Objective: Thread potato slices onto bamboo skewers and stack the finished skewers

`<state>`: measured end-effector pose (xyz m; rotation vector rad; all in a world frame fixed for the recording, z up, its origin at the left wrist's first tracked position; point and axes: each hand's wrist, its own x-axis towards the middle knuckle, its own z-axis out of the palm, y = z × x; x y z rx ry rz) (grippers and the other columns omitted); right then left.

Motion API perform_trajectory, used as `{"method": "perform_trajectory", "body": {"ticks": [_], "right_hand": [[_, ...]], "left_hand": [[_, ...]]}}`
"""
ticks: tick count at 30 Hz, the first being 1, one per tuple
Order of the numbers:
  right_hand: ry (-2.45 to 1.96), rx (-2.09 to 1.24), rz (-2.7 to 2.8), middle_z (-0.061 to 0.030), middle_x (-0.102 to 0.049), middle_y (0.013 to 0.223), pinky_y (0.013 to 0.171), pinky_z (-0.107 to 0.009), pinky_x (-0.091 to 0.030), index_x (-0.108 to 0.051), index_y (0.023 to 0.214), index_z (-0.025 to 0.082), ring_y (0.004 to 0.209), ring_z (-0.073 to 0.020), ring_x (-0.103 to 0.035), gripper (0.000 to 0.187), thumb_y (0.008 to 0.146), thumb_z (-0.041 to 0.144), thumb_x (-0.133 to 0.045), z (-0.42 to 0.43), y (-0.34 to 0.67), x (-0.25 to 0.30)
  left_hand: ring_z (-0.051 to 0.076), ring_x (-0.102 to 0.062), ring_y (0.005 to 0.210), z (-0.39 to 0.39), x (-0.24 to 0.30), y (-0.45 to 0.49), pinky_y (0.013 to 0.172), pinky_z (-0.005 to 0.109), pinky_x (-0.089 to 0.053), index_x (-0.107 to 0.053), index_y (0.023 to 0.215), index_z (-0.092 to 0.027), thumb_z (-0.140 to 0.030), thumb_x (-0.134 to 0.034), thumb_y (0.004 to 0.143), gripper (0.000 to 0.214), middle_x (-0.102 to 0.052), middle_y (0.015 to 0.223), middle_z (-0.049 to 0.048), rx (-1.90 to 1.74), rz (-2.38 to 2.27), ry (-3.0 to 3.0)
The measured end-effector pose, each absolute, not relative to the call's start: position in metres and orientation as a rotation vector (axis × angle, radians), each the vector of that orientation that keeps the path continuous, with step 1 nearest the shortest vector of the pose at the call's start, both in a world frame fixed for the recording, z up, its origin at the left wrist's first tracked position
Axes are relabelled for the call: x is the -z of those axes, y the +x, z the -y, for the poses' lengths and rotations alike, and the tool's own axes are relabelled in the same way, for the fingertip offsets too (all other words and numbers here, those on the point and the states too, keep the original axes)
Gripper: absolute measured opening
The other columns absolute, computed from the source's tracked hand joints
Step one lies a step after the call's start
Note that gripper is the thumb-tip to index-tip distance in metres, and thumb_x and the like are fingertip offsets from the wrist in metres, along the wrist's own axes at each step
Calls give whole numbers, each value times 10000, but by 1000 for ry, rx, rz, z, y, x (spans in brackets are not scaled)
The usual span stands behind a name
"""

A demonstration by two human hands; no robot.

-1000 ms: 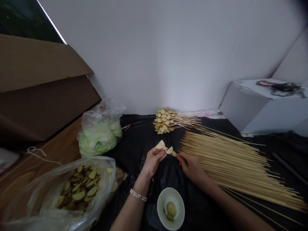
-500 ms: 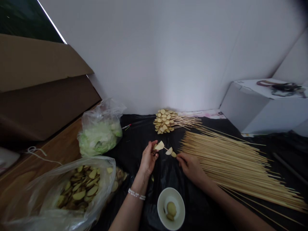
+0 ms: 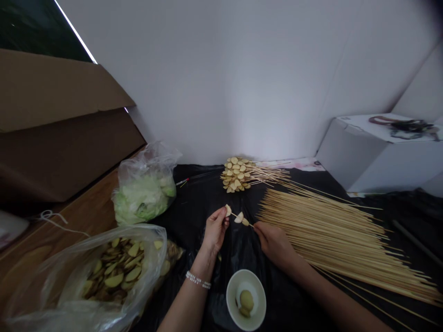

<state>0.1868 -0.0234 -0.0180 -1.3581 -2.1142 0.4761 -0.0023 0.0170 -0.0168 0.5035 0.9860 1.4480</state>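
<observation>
Between my two hands runs a thin wooden skewer (image 3: 251, 225) with potato slices (image 3: 238, 217) threaded on it. My left hand (image 3: 216, 228) pinches a pale potato slice (image 3: 228, 210) at the skewer's left end; part of that slice is hidden by the fingers. Closed round the skewer's right end, my right hand (image 3: 275, 242) lies just beside a large spread of bare skewers (image 3: 332, 235). Below the hands stands a white bowl (image 3: 230, 306) with a few potato slices in it. Finished-looking skewers with potato slices (image 3: 237, 174) are piled against the wall.
An open plastic bag of potato slices (image 3: 117, 272) lies at the lower left, with a tied-looking bag of pale green cabbage (image 3: 145, 196) behind it. A cardboard box (image 3: 62, 92) rises at the left. On the right stands a white box (image 3: 380, 152). Black sheeting (image 3: 194, 198) covers the surface.
My left fingers have closed on the slice at the skewer's left end. The two slices nearer my right hand have shifted slightly left with the skewer.
</observation>
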Motion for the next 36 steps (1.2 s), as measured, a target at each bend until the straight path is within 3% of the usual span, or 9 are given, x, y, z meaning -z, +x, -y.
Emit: {"method": "perform_trajectory", "body": {"ticks": [6,13,18,29,36], "right_hand": [[-1391,-237,2221,-53,-628,738,622,-247,-338,-583,814,193,680,-158,-565,257,860,93,-351,28,188,18],[-1353,-598,2086,-20,-627,669,599,-235,-356,-585,754,193,627,-144,-570,260,900,190,-370,25,187,10],[-1405,-439,2133,-53,-638,736,639,-253,-360,-575,747,188,693,-165,-582,276,901,175,-346,26,186,13],[-1326,-552,2072,-39,-638,726,643,-240,-376,-574,762,190,682,-150,-592,272,911,191,-347,25,182,15],[-1326,-502,2044,-48,-654,777,681,-247,-389,-602,822,194,737,-161,-599,271,921,209,-351,24,184,17]], "left_hand": [[22,-482,524,-15,17,0,458,122,-374,-728,783,-115,-275,-825,560,291,-637,681,13,-1424,-970,519],[24,-486,516,-15,15,1,471,141,-372,-731,757,-108,-279,-831,544,291,-667,707,32,-1399,-1036,544],[38,-488,515,-14,14,2,480,164,-375,-734,751,-118,-295,-836,526,303,-684,734,47,-1427,-1079,560],[78,-507,537,-9,24,15,475,187,-324,-733,737,-110,-378,-776,618,296,-663,656,46,-1322,-1082,757],[86,-550,605,-9,23,12,528,171,-379,-724,769,-123,-367,-772,629,286,-660,690,38,-1330,-1038,739]]}}
